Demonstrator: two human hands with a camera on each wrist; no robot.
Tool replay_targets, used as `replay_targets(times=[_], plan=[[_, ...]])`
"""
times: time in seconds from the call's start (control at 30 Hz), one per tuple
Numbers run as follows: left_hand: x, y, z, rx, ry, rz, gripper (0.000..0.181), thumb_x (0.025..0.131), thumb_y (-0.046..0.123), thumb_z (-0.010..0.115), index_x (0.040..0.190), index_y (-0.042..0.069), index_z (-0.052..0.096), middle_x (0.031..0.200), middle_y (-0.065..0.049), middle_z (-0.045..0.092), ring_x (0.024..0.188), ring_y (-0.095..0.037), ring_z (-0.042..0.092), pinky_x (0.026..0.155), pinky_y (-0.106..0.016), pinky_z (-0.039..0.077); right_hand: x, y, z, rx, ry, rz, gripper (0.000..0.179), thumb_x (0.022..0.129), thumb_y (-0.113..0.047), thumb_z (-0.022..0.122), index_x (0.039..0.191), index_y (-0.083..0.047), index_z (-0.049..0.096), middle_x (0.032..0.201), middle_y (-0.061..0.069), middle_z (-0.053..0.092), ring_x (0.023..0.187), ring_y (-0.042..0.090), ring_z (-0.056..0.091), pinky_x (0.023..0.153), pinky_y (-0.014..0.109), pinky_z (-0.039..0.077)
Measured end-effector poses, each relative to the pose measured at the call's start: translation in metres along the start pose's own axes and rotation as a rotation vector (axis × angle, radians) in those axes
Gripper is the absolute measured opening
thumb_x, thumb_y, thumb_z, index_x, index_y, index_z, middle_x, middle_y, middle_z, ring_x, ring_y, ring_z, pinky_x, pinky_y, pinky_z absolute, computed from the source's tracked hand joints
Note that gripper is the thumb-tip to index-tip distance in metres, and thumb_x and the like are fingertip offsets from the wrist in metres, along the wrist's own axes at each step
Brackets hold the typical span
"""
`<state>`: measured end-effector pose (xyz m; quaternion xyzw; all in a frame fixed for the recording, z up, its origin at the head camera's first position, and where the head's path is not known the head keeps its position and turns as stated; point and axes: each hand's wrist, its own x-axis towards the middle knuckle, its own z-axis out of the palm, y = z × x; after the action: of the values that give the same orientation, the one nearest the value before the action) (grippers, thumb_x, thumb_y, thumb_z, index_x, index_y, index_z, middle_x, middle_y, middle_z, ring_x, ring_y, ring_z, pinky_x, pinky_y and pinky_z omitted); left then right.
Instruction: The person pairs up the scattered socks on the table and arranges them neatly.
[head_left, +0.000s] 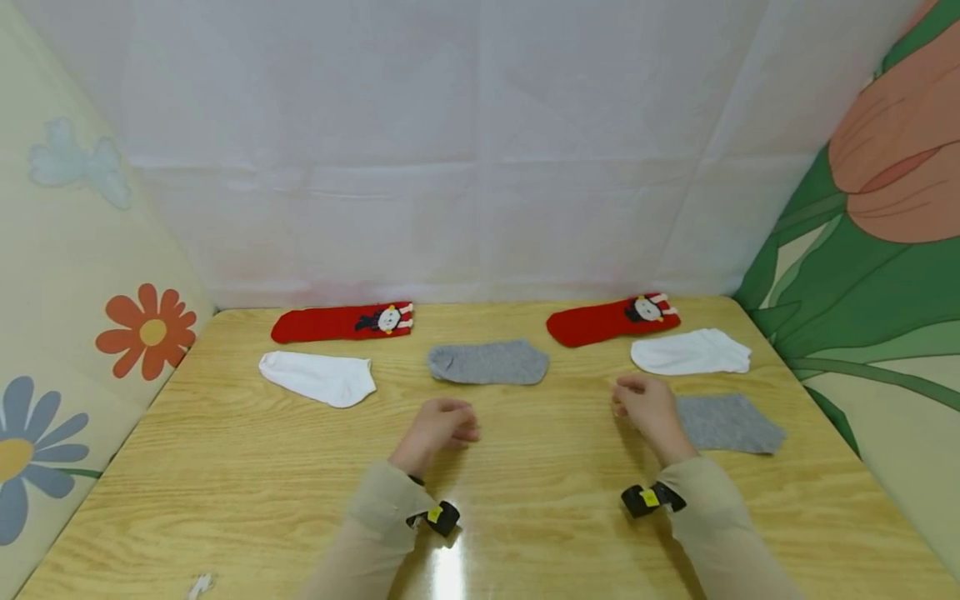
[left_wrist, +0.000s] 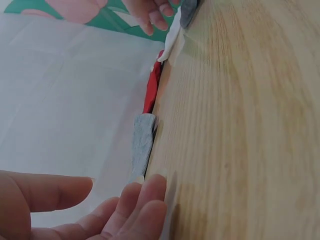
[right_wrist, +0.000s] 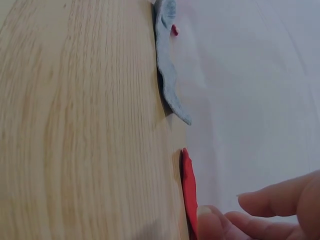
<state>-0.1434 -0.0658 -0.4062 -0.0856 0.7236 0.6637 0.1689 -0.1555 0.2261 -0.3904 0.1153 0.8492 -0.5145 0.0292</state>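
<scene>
My left hand [head_left: 440, 429] hovers low over the table, just in front of a grey sock [head_left: 489, 363] in the middle. Its fingers are loosely bent, with a gap between thumb and fingertips in the left wrist view. Nothing is in my right hand [head_left: 651, 412], which is beside a second grey sock [head_left: 729, 423] and overlaps its left end in the head view. A white sock [head_left: 690, 352] lies beyond that hand. Two red socks [head_left: 341, 323] with a cartoon figure lie along the back, the other red sock [head_left: 611, 320] at right. Another white sock [head_left: 318, 377] lies at left.
The wooden table [head_left: 247, 483] meets a white cloth backdrop [head_left: 450, 150] behind the socks. Flower-patterned panels [head_left: 885, 275] stand at both sides. A small white scrap [head_left: 200, 586] lies at the front left. Each wrist wears a black strapped camera [head_left: 442, 517].
</scene>
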Motion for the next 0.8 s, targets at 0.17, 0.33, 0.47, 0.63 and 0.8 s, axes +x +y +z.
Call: replay_targets(times=[0.17, 0.33, 0.47, 0.63, 0.8], plan=[[-0.001, 0.0, 0.006, 0.002, -0.003, 0.001, 0.028, 0.098, 0.004, 0.052, 0.117, -0.016, 0.054, 0.094, -0.021, 0.065, 0.07, -0.016, 0.066, 0.065, -0.03, 0.057, -0.001, 0.004, -0.004, 0.004, 0.016, -0.013, 0.035, 0.095, -0.002, 0.051, 0.122, 0.022, 0.05, 0.087, 0.019, 0.066, 0.061, 0.008, 0.059, 0.055, 0.021, 0.049], [0.001, -0.002, 0.011, -0.002, -0.015, 0.001, 0.027, 0.098, 0.003, 0.051, 0.117, -0.016, 0.054, 0.092, -0.019, 0.066, 0.069, -0.015, 0.065, 0.063, -0.028, 0.055, -0.002, 0.005, -0.008, 0.023, 0.031, 0.008, 0.037, 0.096, -0.001, 0.05, 0.123, 0.023, 0.048, 0.088, 0.022, 0.066, 0.061, 0.008, 0.059, 0.056, 0.022, 0.051], [0.001, -0.003, 0.015, -0.009, -0.017, 0.007, 0.026, 0.097, 0.001, 0.052, 0.115, -0.016, 0.055, 0.089, -0.017, 0.065, 0.067, -0.015, 0.064, 0.063, -0.028, 0.056, -0.003, 0.006, -0.012, 0.008, 0.035, 0.013, 0.038, 0.096, -0.002, 0.051, 0.125, 0.023, 0.048, 0.09, 0.022, 0.066, 0.063, 0.009, 0.06, 0.058, 0.022, 0.051], [0.0, -0.002, 0.022, -0.002, -0.037, 0.011, 0.028, 0.097, 0.003, 0.052, 0.117, -0.017, 0.054, 0.091, -0.019, 0.066, 0.068, -0.014, 0.064, 0.063, -0.028, 0.055, -0.004, 0.01, -0.018, -0.037, 0.038, 0.007, 0.039, 0.096, -0.005, 0.051, 0.125, 0.021, 0.049, 0.096, 0.026, 0.066, 0.064, 0.008, 0.06, 0.058, 0.021, 0.05], [0.001, -0.003, 0.03, -0.004, -0.055, 0.01, 0.029, 0.096, 0.002, 0.052, 0.118, -0.017, 0.053, 0.092, -0.019, 0.066, 0.068, -0.013, 0.064, 0.062, -0.026, 0.055, -0.004, 0.014, -0.023, -0.065, 0.037, 0.023, 0.04, 0.098, -0.008, 0.05, 0.128, 0.02, 0.048, 0.108, 0.031, 0.063, 0.071, 0.013, 0.062, 0.062, 0.024, 0.051]])
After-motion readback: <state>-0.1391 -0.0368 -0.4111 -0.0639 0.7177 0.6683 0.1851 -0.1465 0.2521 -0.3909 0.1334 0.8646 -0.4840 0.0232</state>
